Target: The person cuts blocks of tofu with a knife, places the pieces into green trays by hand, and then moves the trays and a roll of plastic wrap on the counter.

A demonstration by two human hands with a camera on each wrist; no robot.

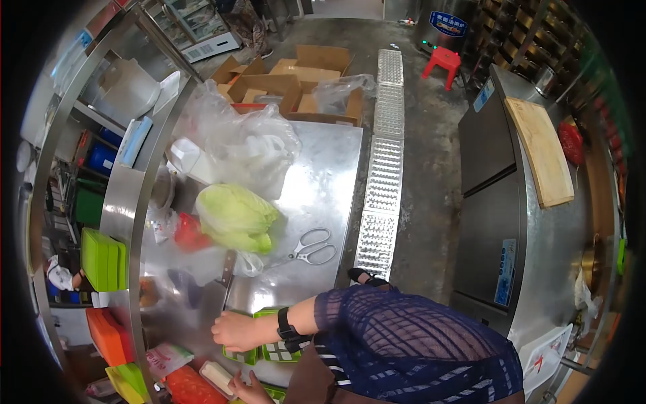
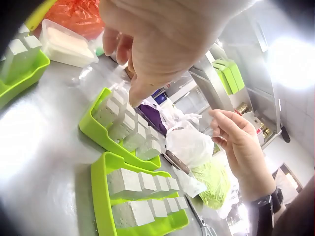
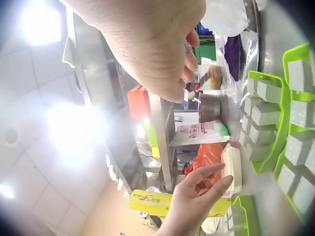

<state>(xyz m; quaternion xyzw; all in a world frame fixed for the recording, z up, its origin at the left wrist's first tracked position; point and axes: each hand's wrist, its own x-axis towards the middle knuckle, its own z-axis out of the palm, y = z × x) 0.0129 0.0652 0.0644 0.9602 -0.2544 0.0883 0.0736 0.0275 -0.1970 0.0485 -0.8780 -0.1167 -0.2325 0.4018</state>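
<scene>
My right hand (image 1: 237, 330), with a dark watch band at its wrist, hovers over the green trays. Its fingers are loosely curled, and nothing shows in them. My left hand (image 3: 197, 194) is lower in the head view, beside a white tub (image 3: 231, 169) with a pale filling. A gap shows between its thumb and index finger. In the left wrist view, a green tray (image 2: 86, 129) of pale square-cut blocks (image 2: 129, 123) lies below the left hand. A second green tray (image 2: 100, 196) with similar blocks stands alongside. Part of a third tray (image 2: 29, 81) shows at the left.
On the steel table (image 1: 323, 158) lie a cabbage (image 1: 235, 215), scissors (image 1: 313, 249), a brown-handled knife (image 1: 229, 266) and clear plastic bags (image 1: 249, 135). A red bag (image 1: 192, 387) and a yellow box (image 3: 152, 202) are near the left hand. A steel shelf (image 1: 124, 195) runs behind.
</scene>
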